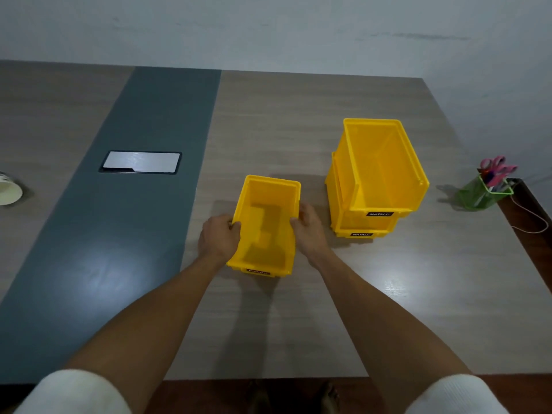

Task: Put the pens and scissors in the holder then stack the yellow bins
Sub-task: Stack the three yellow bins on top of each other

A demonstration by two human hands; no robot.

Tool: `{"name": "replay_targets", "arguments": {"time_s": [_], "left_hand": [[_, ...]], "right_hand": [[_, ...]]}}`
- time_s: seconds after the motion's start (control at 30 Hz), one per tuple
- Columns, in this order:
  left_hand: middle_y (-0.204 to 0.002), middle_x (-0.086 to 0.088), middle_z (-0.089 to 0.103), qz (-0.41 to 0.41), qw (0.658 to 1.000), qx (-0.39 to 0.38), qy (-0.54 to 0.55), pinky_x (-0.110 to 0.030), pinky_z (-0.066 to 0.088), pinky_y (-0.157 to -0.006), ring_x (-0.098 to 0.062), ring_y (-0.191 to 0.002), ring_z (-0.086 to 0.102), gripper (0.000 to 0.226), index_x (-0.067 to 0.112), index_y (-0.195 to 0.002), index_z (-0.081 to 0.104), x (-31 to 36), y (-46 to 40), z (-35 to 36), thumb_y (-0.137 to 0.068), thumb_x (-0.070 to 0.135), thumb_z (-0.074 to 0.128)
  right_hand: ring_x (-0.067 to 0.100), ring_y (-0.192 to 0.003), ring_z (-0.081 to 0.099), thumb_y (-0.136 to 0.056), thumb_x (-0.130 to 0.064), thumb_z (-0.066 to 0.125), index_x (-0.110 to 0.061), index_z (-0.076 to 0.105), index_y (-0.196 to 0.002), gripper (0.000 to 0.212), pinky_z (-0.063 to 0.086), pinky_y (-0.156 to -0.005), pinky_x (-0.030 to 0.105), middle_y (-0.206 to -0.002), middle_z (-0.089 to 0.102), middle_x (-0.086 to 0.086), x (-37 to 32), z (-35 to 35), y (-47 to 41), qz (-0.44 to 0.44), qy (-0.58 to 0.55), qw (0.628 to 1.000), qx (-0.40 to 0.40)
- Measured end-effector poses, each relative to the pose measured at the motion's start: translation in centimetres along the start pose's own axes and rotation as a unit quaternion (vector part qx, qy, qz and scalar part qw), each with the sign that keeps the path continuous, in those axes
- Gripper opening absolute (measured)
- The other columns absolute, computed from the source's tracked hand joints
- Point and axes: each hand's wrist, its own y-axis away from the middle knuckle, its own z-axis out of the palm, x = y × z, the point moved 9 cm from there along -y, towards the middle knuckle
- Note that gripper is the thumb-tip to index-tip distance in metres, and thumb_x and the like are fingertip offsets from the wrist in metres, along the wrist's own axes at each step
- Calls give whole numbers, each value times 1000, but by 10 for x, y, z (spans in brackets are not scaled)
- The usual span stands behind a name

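A small yellow bin [264, 225] stands in the middle of the table, empty. My left hand [219, 237] grips its left wall and my right hand [309, 231] grips its right wall. To the right stands a stack of two larger yellow bins [376, 177], one nested on the other, both empty. At the table's far right edge a green transparent holder [485, 194] carries pink-handled scissors [497, 167] and pens.
A dark grey strip [119, 222] runs down the table's left part, with a silver cable-box cover [140, 162] set in it. A paper cup [9, 191] lies at the left edge. A thin cable [534, 219] hangs off the right edge.
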Motion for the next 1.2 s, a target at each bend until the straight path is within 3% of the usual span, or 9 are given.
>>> {"name": "replay_targets", "arguments": {"time_s": [0.07, 0.17, 0.33, 0.47, 0.63, 0.77, 0.9, 1.0, 1.2], "left_hand": [[-84, -14, 73, -37, 999, -7, 30, -47, 57, -72, -36, -82, 67, 31, 5, -90, 74, -11, 4, 3, -98, 32, 60], [-86, -16, 73, -56, 995, 1, 79, -46, 54, -75, -33, -82, 66, 36, 3, -91, 72, -16, 14, 10, -102, 33, 55], [-91, -7, 61, -46, 988, 32, 141, -31, 35, -66, -22, -83, 54, 31, 1, -108, 63, 0, 25, 7, -108, 27, 46], [-80, 2, 52, -28, 976, 73, 201, -33, 35, -70, -17, -74, 49, 29, 7, -103, 58, 33, 13, -22, -109, 30, 41], [-94, 4, 62, 62, 943, 62, 321, -32, 47, -72, -14, -83, 58, 29, 20, -110, 62, 107, -3, -72, -107, 41, 42], [-124, 6, 68, 130, 910, 26, 394, -27, 60, -81, -13, -106, 68, 34, 33, -130, 60, 167, 1, -93, -106, 50, 42], [-125, 5, 68, 166, 896, 9, 411, -33, 60, -88, -15, -111, 68, 39, 31, -132, 60, 229, 5, -92, -107, 51, 38], [-121, 8, 69, 171, 893, 2, 417, -19, 56, -80, -4, -104, 69, 42, 22, -136, 59, 266, 8, -75, -109, 45, 36], [-118, 11, 70, 146, 895, -18, 421, -32, 57, -87, -8, -105, 68, 32, 33, -130, 61, 327, 12, -13, -108, 42, 39]], "right_hand": [[16, -122, 56, -97, -5, 56, -28, 41, -151, 61, 51, -98, 41, -142, 56, -4, 9, 8, 10, 21, -11, 999, -48], [26, -118, 60, -101, -18, 57, -16, 47, -140, 40, 53, -97, 47, -133, 60, 7, 34, 7, 24, 66, -16, 997, -24], [23, -75, 52, -107, -29, 47, -1, 60, -103, 32, 45, -71, 45, -87, 58, 12, 19, 6, 21, -5, 21, 1000, 7], [27, -97, 63, -105, -26, 51, -13, 62, -118, 22, 54, -85, 46, -112, 67, 9, -32, 1, 21, -31, -6, 1000, -1], [14, -110, 59, -98, -24, 63, -27, 44, -150, 55, 48, -88, 33, -130, 60, -7, -121, -27, 27, -95, -87, 992, 6], [7, -106, 63, -99, -23, 62, -31, 47, -148, 52, 55, -83, 31, -120, 64, -14, -167, -59, 32, -130, -139, 982, 8], [23, -124, 62, -103, -33, 52, -25, 49, -150, 48, 52, -105, 49, -138, 65, 0, -192, -110, 29, -141, -169, 975, 30], [27, -136, 53, -99, -53, 43, -24, 44, -154, 62, 43, -114, 57, -149, 56, 3, -195, -151, 25, -136, -144, 979, 53], [23, -109, 63, -109, -36, 32, -26, 60, -124, 33, 51, -96, 47, -117, 67, -1, -189, -240, 9, -163, -98, 980, 59]]}}
